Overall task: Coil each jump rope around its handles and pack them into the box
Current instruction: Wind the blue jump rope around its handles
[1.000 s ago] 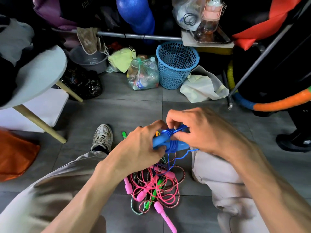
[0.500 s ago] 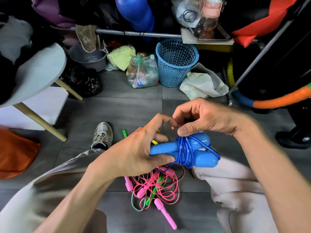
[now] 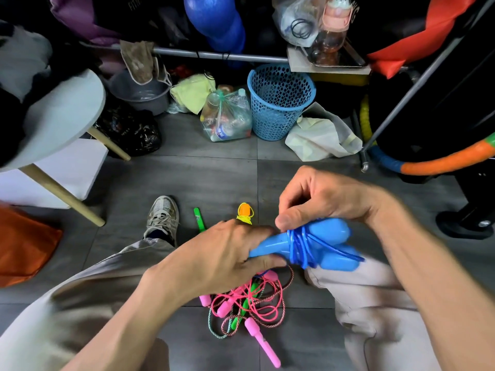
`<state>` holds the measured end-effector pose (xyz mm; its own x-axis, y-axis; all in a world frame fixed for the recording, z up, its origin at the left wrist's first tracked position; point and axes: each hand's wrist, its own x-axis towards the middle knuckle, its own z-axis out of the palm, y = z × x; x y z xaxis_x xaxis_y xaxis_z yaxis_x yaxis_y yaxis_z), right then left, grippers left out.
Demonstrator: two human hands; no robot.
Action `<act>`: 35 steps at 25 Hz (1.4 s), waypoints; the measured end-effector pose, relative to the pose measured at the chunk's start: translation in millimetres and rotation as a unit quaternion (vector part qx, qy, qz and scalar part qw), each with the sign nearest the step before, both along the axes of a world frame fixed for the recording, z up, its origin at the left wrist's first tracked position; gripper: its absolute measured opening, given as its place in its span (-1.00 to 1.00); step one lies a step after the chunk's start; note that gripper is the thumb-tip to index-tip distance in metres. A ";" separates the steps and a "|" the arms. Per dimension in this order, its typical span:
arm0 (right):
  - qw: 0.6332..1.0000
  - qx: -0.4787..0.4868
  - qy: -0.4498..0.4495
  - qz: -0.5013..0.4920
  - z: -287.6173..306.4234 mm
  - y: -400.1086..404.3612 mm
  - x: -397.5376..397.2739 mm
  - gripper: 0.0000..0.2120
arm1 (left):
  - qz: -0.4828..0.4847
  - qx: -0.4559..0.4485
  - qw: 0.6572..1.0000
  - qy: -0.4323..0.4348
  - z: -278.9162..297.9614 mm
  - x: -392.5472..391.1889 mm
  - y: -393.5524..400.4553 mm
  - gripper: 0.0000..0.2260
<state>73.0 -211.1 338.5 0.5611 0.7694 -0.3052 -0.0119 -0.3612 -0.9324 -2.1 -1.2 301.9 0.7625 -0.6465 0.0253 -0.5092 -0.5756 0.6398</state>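
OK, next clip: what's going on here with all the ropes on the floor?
A seated person is coiling a blue jump rope around its two handles. The left hand grips the handle ends, while the right hand pinches the cord at the wraps. A tangle of pink and green ropes lies uncoiled on the floor between the legs. No packing box is clearly visible.

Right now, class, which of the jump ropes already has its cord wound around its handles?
The blue jump rope, held in both hands: its cord is coiled around the paired blue handles. The pink rope and the others lie loose and tangled on the floor.
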 end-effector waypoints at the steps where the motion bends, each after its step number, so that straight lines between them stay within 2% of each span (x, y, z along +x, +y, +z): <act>1: 0.998 0.050 0.042 0.012 0.0 0.5 -0.7 -0.63 | -0.026 -0.058 0.998 0.030 7.5 -2.3 -0.7 -0.66; 4: 0.960 0.207 0.187 -0.015 -19.2 10.7 -10.9 -0.66 | -0.025 -0.175 0.982 0.072 19.0 -4.1 4.6 -0.72; 5: 0.938 0.250 0.233 -0.053 -27.3 14.3 -12.3 -0.66 | -0.003 -0.208 0.975 0.081 18.4 -4.1 5.8 -0.70; 6: 0.901 0.314 0.288 -0.082 -33.2 20.9 -12.8 -0.65 | 0.028 -0.240 0.966 0.097 18.5 -4.0 5.5 -0.67; 7: 0.883 0.349 0.302 -0.085 -35.0 27.8 -13.0 -0.70 | 0.067 -0.263 0.956 0.110 17.4 -2.5 4.3 -0.63; 9: 0.937 0.239 0.189 -0.171 -30.0 39.6 -12.5 -0.76 | 0.161 -0.319 0.922 0.149 13.9 5.5 0.7 -0.58; 11: 0.962 0.106 0.099 -0.232 -25.4 47.7 -10.5 -0.77 | 0.291 -0.372 0.860 0.193 7.0 21.3 5.3 -0.62; 12: 0.968 0.061 0.066 -0.235 -25.6 45.6 -11.7 -0.74 | 0.354 -0.351 0.849 0.176 5.0 29.4 10.1 -0.66; 14: 0.977 -0.028 -0.045 -0.209 -24.0 41.7 -15.3 -0.73 | 0.413 -0.170 0.893 0.053 -3.1 40.0 21.2 -0.67; 16: 0.957 -0.131 -0.211 -0.151 -20.8 33.3 -18.5 -0.71 | 0.366 -0.016 0.930 -0.026 -8.0 37.8 19.2 -0.68; 18: 0.917 -0.211 -0.326 -0.086 -15.1 28.7 -20.1 -0.67 | 0.298 0.061 0.952 -0.032 -17.0 29.2 7.5 -0.75; 21: 0.896 -0.253 -0.365 -0.028 -9.6 25.8 -19.6 -0.74 | 0.190 0.137 0.971 -0.044 -33.6 17.0 -5.7 -0.88; 24: 0.875 -0.274 -0.398 -0.020 -4.0 23.7 -17.1 -0.80 | 0.123 0.184 0.974 -0.049 -37.9 13.8 -7.8 -0.89; 26: 0.858 -0.268 -0.438 -0.033 -3.1 24.7 -18.8 -0.71 | 0.065 0.196 0.976 -0.062 -36.5 4.6 -12.0 -0.86; 27: 0.863 -0.254 -0.435 -0.030 -3.6 26.1 -16.6 -0.67 | 0.026 0.177 0.982 -0.064 -35.3 -1.7 -14.8 -0.88; 28: 0.889 -0.221 -0.400 -0.027 -3.2 28.7 -12.9 -0.66 | -0.007 0.143 0.988 -0.063 -32.0 -7.2 -16.5 -0.88; 30: 0.958 -0.127 -0.254 -0.030 -8.7 30.3 -3.4 -0.68 | -0.033 0.086 0.993 -0.073 -19.6 -8.7 -9.2 -0.77; 31: 0.978 -0.083 -0.188 -0.047 -16.1 25.9 1.3 -0.68 | -0.021 0.058 0.996 -0.065 -9.1 -7.2 -2.6 -0.75; 33: 0.989 -0.008 -0.083 -0.122 -31.4 15.2 5.9 -0.72 | 0.021 -0.031 0.998 -0.044 10.0 -5.7 10.8 -0.76; 35: 0.973 0.030 -0.023 -0.227 -45.3 13.1 3.5 -0.84 | 0.093 -0.136 0.986 -0.018 20.7 -4.6 14.8 -0.77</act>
